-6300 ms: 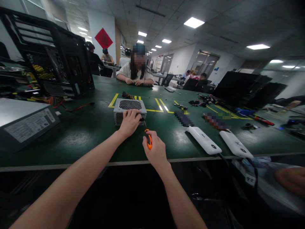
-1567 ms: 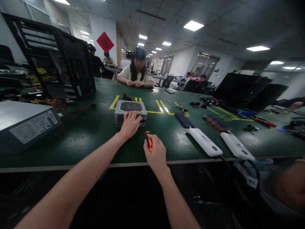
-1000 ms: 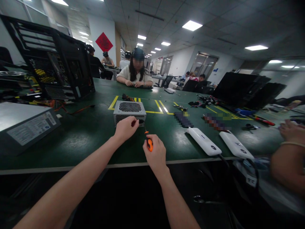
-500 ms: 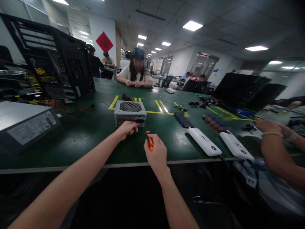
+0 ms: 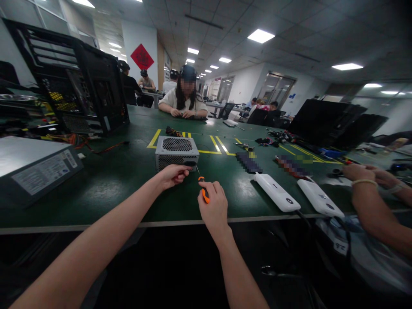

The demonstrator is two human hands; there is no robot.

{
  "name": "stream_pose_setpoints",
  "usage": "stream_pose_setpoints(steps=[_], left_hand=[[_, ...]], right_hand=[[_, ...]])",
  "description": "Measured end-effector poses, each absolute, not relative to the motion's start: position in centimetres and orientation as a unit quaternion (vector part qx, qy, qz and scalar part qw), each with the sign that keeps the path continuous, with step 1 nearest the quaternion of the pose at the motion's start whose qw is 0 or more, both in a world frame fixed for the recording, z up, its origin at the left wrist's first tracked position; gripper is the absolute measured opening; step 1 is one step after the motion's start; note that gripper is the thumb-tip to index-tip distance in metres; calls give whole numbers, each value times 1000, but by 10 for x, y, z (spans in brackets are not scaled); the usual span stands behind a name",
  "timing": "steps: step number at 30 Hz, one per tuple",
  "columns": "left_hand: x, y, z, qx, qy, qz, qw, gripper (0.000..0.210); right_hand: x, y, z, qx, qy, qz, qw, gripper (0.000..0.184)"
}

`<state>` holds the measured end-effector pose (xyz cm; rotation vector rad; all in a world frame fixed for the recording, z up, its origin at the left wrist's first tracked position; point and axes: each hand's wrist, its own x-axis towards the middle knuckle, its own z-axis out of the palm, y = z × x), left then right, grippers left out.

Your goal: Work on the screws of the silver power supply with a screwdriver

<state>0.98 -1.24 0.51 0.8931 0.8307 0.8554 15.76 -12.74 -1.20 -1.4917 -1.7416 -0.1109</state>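
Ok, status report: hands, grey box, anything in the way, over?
Right hand: grip on orange-black screwdriver. Left hand: curled in front of power supply, contact unclear. Power supply: on green workbench. Possible obstruction: left hand close to screwdriver.

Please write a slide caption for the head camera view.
Right hand holding an orange-handled screwdriver, left hand by a perforated metal box.

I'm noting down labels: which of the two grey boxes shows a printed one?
The box at the picture's left edge: a pale label covers much of its side. The mesh-topped box by the left hand shows none.
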Motion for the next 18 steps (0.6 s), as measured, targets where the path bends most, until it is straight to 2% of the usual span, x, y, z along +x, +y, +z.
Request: stream_pose_setpoints(steps=[7, 12, 15, 18], left_hand=[[11, -16, 8, 397, 370, 378, 750, 16], [11, -16, 7, 397, 367, 380, 750, 16], [11, -14, 5, 402, 365, 379, 749, 17], [11, -12, 3, 408, 363, 379, 747, 17]], right_hand=[[160, -129, -8, -631, -656, -1, 414, 27], [160, -128, -8, -601, -680, -67, 415, 16], [159, -127, -9, -588, -690, -91, 412, 18], [158, -128, -9, -591, -685, -65, 420, 22]])
